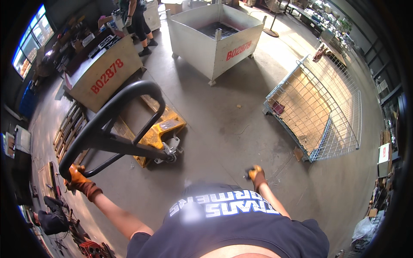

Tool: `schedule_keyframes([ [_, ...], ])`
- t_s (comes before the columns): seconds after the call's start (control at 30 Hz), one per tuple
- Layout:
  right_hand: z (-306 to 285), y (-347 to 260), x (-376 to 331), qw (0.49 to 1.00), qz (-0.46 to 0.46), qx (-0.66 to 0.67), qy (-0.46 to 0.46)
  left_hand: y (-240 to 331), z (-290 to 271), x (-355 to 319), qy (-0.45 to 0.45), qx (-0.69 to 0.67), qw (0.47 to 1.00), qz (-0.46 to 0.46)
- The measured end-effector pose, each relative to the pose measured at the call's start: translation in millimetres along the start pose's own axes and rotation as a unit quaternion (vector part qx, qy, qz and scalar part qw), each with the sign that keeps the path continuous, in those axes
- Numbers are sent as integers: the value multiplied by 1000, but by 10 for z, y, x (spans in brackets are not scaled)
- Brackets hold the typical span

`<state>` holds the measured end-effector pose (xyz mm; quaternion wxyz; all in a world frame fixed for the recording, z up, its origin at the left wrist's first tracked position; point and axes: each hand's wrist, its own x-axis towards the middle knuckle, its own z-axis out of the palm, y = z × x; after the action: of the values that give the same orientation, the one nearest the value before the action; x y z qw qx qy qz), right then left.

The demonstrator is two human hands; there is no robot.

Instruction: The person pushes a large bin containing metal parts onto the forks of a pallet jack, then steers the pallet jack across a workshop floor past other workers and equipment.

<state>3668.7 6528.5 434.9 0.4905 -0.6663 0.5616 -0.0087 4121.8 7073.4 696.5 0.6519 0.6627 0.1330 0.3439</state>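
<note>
My left hand (80, 179), in an orange and brown work glove, is closed around the lower left of a black loop handle (148, 88). The handle belongs to a yellow pallet jack (159, 134), whose steering wheel end is near me. Its forks run toward a pale metal bin (101, 75) at the left and are partly hidden by the handle. By my right hip, my right hand (257, 175), gloved alike, has its fingers curled. A small dark thing shows at the fingers, too small to name.
A large pale metal bin (193, 49) stands on legs ahead. To the right is a wire mesh cage (312, 112) with a wooden panel. A wooden pallet (70, 129) lies left of the jack. Another person (140, 23) stands behind the left bin; a pedestal fan (272, 31) is far off.
</note>
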Motion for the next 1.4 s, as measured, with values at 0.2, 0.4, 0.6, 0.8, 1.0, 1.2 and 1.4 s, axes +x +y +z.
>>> schedule_keyframes([
  [0.2,-280,2504,-105,708,-100,-651,-253,-290,-294,-201,-77,123,975,166],
  [0.4,-889,1763,-40,753,-63,-596,-272,-1774,-633,-1921,-69,229,896,-375],
  [0.6,-721,591,629,801,-74,-560,-198,-1368,320,-3429,-559,491,533,-402],
  [0.8,-477,-1040,1130,971,110,-133,-166,-2883,1487,-3473,-604,403,610,-317],
  [1.0,-869,159,2800,863,-53,-471,-177,-2378,3563,-3752,-649,261,630,-338],
  [1.2,-1099,-1064,3277,928,110,-339,-112,-2464,4161,-3687,-644,349,600,-323],
  [1.4,-1280,-1824,4222,960,132,-227,-95,-2554,4284,-3658,-637,512,514,-261],
])
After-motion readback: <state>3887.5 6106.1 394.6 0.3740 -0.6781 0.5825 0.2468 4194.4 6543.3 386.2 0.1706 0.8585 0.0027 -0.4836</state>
